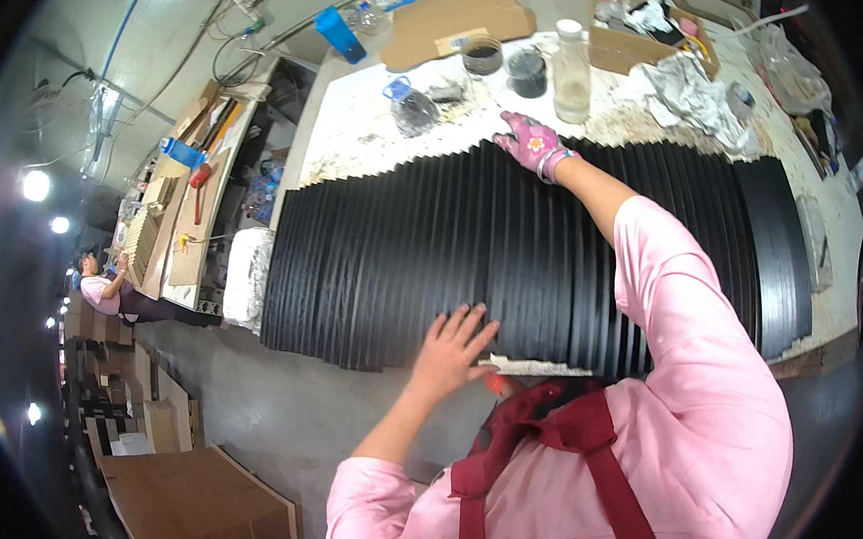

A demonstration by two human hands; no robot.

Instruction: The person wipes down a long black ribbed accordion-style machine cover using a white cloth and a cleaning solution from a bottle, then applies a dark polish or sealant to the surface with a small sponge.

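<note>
A wide row of long black strips (393, 258) lies side by side on the white worktable (347, 119). My left hand (455, 347) is bare and open, its fingers spread on the near ends of the strips by the table's front edge. At the far ends, my right hand (532, 144), in a pink glove with a flower on it, reaches across the row. Its fingers stretch out to the left, open, with nothing visible in them. At the right end of the row lies a broader, flat black piece (776, 258).
Behind the strips stand a clear bottle (570, 77), dark-filled jars (527, 74), a blue cup (340, 35) and a crumpled white cloth (689, 98). A cardboard box (618, 53) holds clutter. Leftward, another person (103, 289) works at a second bench. A large carton (200, 497) sits lower left.
</note>
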